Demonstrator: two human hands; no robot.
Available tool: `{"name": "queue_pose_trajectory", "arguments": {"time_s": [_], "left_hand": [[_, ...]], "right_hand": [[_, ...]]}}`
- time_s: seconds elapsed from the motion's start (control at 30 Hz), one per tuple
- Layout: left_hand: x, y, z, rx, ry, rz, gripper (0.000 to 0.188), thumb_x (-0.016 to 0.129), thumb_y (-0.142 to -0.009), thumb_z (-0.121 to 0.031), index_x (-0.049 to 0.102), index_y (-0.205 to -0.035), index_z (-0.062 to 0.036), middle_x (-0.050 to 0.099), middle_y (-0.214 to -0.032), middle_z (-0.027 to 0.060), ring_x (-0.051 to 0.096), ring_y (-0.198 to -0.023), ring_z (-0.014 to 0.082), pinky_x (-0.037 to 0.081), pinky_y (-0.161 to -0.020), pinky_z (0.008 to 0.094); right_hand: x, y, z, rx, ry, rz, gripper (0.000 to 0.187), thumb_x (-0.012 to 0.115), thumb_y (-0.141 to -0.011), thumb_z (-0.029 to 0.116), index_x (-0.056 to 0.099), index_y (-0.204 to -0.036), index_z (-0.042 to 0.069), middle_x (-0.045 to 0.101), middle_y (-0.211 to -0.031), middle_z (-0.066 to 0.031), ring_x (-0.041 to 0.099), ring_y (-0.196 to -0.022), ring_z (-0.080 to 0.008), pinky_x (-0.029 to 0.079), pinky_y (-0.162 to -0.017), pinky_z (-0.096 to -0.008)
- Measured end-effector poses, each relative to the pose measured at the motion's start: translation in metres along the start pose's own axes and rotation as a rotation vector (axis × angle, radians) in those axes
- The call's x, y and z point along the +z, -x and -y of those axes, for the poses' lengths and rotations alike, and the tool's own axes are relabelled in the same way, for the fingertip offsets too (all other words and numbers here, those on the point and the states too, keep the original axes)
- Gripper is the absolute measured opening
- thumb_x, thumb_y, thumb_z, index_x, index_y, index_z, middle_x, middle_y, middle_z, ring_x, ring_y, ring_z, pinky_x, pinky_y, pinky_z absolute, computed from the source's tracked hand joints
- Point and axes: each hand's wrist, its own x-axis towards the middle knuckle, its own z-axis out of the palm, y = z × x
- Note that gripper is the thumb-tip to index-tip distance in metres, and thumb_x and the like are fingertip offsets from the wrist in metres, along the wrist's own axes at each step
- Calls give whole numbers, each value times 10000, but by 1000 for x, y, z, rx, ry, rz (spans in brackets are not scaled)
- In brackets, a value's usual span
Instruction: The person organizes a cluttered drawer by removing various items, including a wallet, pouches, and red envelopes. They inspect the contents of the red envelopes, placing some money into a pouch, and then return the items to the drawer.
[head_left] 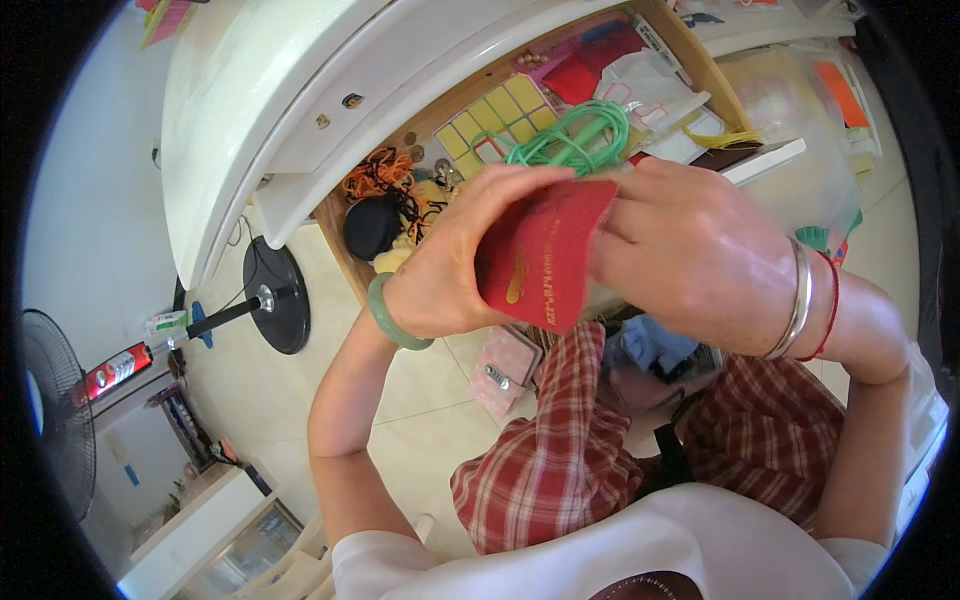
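Observation:
A red paper envelope with gold print (545, 255) is gripped in my left hand (455, 250), its thumb and fingers wrapped round the left side, bulging it slightly open. My right hand (695, 245) is curled against the envelope's right edge. Its fingertips are slightly blurred and partly hidden there, so whether they reach inside or pinch something does not show. Both hands are above the front of an open wooden drawer (735, 95). Just beyond them in the drawer lie a coiled green cord (590, 135) and a yellow sheet with a grid of panels (497, 120).
The drawer also holds orange and black cords (385, 180), a round black case (371, 228) and clear plastic bags (650, 90). Below my hands are a pink notebook with a lock (503, 370) and blue cloth (655, 345). A standing fan (55, 400) is at the left.

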Motion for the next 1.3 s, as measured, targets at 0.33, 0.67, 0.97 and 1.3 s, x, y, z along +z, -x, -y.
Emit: {"name": "queue_pose_trajectory", "arguments": {"time_s": [0.33,0.67,0.97,1.3], "left_hand": [[-4,0,-3,19,-271,-141,900,866,-585,-156,439,-1374,-82,478,-1262,134,495,-1120,306,424,-956,391],[-2,8,-3,-80,-358,-209,986,911,-531,-256,431,-1373,-72,538,-1216,143,529,-1114,332,390,-997,420],[2,16,28,-63,258,-256,784,847,-621,-83,443,-1293,-83,549,-1160,97,532,-1148,225,427,-985,357],[8,12,56,252,26,-376,416,669,-837,-130,505,-1218,-88,574,-1174,70,514,-1209,254,188,-1160,487]], "right_hand": [[12,0,-11,15,71,89,308,647,-749,89,619,-1056,80,627,-1129,-149,499,-1220,-330,427,-905,-506],[18,-8,-15,34,126,-36,395,708,-777,195,626,-1151,101,606,-1215,-97,379,-1355,-315,299,-1022,-587],[-7,-16,6,-249,132,-359,207,700,-757,217,647,-910,88,674,-994,-61,563,-1180,-289,350,-988,-620],[-51,3,-7,-127,6,-219,310,656,-698,-39,599,-986,59,669,-1036,-140,597,-1010,-326,445,-894,-494]]}}
